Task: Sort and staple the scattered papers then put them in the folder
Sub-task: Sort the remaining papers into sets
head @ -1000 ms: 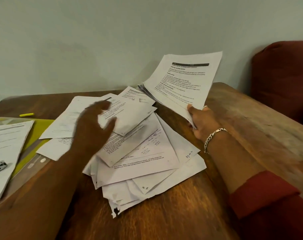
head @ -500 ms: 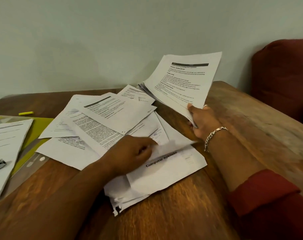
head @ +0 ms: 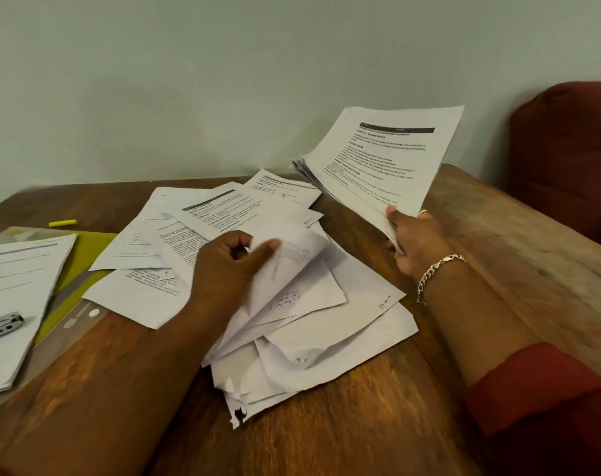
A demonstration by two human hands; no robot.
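Brown wooden desk [head: 378,438] against a pale wall, its far edge along that wall, its right edge running beside a dark red cushioned seat [head: 567,159]. Loose heap of white printed and handwritten papers [head: 326,334] spread over the middle of the desk, overlapping at all angles, lowest torn corner pointing toward the near edge. Left hand [head: 230,269] over the heap, thumb and fingers pinching one curled white sheet [head: 292,255] lifted off the pile and bent over. Right hand [head: 416,242], silver chain bracelet [head: 436,273] at the wrist, gripping the lower corner of a gathered sheaf of printed pages [head: 385,159], tilted up and clear of the desk toward the far right. Toward the left edge, a yellow-green plastic folder [head: 76,269] lying flat, partly under a separate neat stack of white sheets [head: 14,297]; grey metal stapler [head: 2,326] resting on that stack. Small yellow highlighter [head: 62,223] near the far left, apart from the folder. Bare wood along the near edge and along the right side past the right forearm.
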